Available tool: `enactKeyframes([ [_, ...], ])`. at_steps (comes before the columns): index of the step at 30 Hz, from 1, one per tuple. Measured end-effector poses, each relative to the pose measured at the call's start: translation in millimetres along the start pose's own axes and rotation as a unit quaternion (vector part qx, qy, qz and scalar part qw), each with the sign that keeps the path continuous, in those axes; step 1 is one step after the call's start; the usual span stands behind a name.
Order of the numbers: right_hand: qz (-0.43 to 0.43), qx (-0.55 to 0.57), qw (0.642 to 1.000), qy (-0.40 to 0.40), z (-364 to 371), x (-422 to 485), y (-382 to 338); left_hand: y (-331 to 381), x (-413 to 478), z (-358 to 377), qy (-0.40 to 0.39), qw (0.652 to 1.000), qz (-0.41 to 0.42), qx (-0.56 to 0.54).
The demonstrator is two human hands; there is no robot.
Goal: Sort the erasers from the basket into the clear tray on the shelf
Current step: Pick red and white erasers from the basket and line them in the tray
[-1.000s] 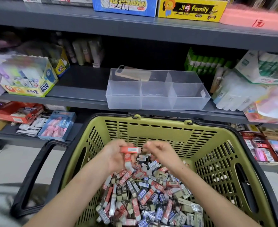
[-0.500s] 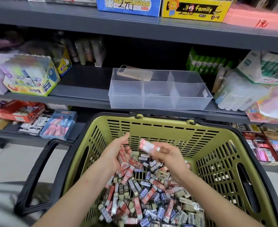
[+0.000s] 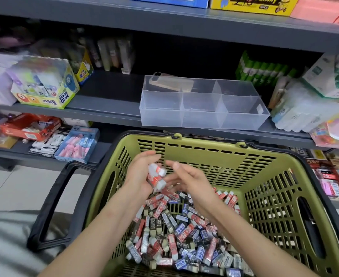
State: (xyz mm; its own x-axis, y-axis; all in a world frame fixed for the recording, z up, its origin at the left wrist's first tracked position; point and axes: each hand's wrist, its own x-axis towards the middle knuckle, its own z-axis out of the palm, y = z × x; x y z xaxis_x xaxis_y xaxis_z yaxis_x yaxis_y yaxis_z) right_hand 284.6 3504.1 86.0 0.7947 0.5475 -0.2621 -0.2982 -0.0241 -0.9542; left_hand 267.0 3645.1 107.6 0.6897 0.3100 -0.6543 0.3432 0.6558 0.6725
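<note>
While a small bundle of red-and-white erasers (image 3: 157, 175) is gripped in the left hand (image 3: 139, 172), its fingers curled round it, the right hand (image 3: 190, 181) is held just beside it at three o'clock. The right fingers are loosely spread and nothing is seen in them. Both hands are poised above the heap of erasers (image 3: 184, 232), which lies at five to six o'clock of them on the floor of the green basket (image 3: 224, 156). The clear tray (image 3: 160, 116) is set on the shelf (image 3: 104, 114) at twelve to one o'clock, well apart from the hands, and no erasers can be made out in its compartments.

The step in hand is judged to be the gathering of one kind into a bundle for carrying. Only matching red sleeves should be added, laid parallel so that the bundle can be closed over; blue and dark ones are better left in the heap. The bundle should be kept small, lifted clear of the basket's far rim at twelve o'clock, and lowered into a single compartment rather than dropped, lest pieces bounce into a neighbouring section.
</note>
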Motion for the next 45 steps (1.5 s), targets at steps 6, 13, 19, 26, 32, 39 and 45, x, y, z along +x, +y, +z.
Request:
enactKeyframes([
  [6, -0.073, -0.542, 0.823, -0.152, -12, 21, 73, 39, -10, -12, -0.135, 0.97, -0.045, -0.199],
  [13, -0.125, -0.686, 0.696, -0.171, 4, 53, 104, 48, -9, -23, -0.188, 0.96, -0.037, -0.204],
  [19, -0.048, -0.49, 0.868, -0.059, -7, 36, 79, 41, -9, -19, -0.097, 0.987, 0.092, 0.092],
  [26, 0.022, -0.003, 1.0, 0.014, -14, 10, -6, 24, -10, -6, -0.106, 0.939, 0.131, 0.299],
  [32, -0.014, -0.055, 0.998, 0.018, -6, 11, -21, 22, -9, -2, -0.178, 0.954, 0.004, 0.24],
  [39, 0.061, -0.318, 0.942, 0.087, -37, 23, 27, 24, -4, -5, -0.123, 0.974, -0.016, 0.188],
  [45, 0.082, -0.613, 0.781, 0.083, -35, 29, 88, 23, -3, -13, -0.131, 0.976, 0.037, 0.169],
])
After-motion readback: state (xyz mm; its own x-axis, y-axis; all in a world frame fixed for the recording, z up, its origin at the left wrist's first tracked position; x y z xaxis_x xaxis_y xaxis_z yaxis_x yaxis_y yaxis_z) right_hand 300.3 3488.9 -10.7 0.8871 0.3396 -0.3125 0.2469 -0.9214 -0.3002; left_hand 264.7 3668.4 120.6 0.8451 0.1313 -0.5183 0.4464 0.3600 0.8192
